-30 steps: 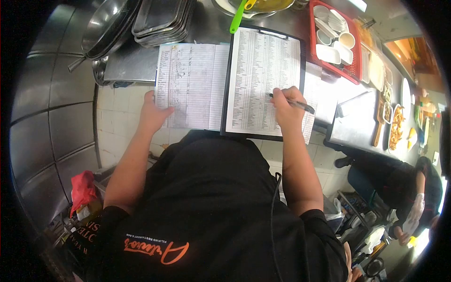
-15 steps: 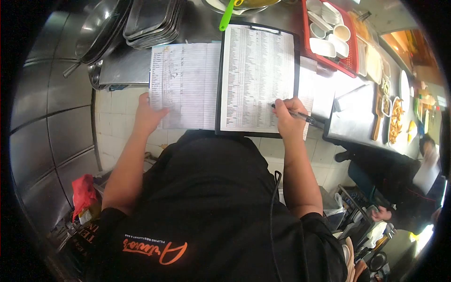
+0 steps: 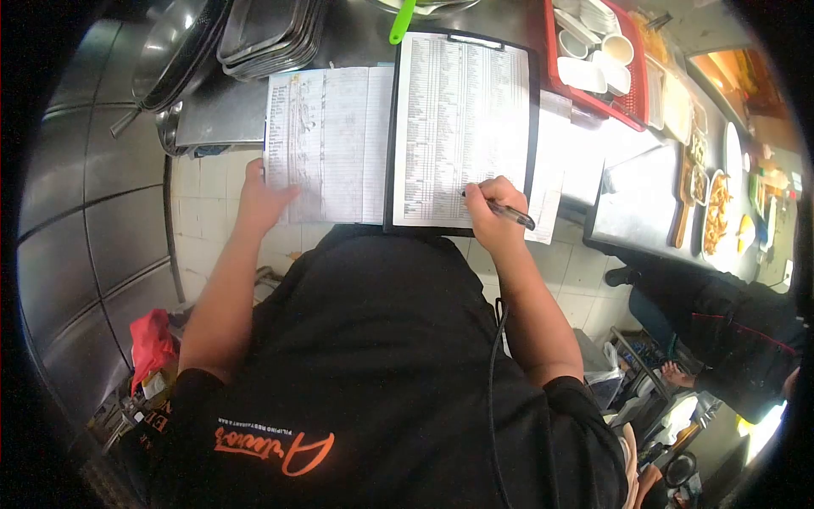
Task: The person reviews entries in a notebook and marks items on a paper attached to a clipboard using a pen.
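A black clipboard [image 3: 533, 127] holds a printed sheet [image 3: 441, 119] with dense rows and columns. My right hand [image 3: 498, 212] grips a dark pen [image 3: 513, 215], its tip at the lower part of the sheet. Left of the clipboard lies an open lined notebook [image 3: 339, 144] with handwriting on its left page; the clipboard overlaps its right side. My left hand [image 3: 264, 197] holds the notebook's lower left edge, thumb on the page and the other fingers hidden beneath. Another paper [image 3: 551, 182] shows beyond the clipboard's right edge.
Stacked metal trays [image 3: 267, 38] and pans [image 3: 182, 51] stand at the upper left. A green handle [image 3: 402, 21] is above the clipboard. On the right are a red basket [image 3: 632, 106] of white dishes, a tray of food [image 3: 717, 216] and a co-worker [image 3: 721, 331] in dark clothes.
My right hand and the pen have moved left across the sheet. The view has shifted slightly, so the papers appear further up and left. The co-worker at the right has changed posture.
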Motion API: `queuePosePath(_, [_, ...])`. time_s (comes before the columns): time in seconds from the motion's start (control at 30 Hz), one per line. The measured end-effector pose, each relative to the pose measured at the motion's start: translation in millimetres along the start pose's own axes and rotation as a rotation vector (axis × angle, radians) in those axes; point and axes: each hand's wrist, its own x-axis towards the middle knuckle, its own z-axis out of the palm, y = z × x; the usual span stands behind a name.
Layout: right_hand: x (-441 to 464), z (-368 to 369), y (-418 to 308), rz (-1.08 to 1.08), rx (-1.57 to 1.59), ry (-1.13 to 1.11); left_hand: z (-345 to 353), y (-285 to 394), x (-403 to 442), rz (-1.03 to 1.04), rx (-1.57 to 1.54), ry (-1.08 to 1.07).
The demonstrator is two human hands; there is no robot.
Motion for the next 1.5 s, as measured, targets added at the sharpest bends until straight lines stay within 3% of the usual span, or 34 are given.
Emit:
queuePosePath(0.37, [-6,2,0,-0.184,-0.128,0.008,-5,26,-8,-0.066,-0.031,-0.017])
queuePosePath(0.97, [-3,-1,1,-0.055,-0.059,-0.014,-2,14,0,-0.116,-0.092,-0.044])
queuePosePath(1.5, [-6,-6,1,-0.098,-0.048,0.047,-2,14,-1,-0.095,-0.144,-0.04])
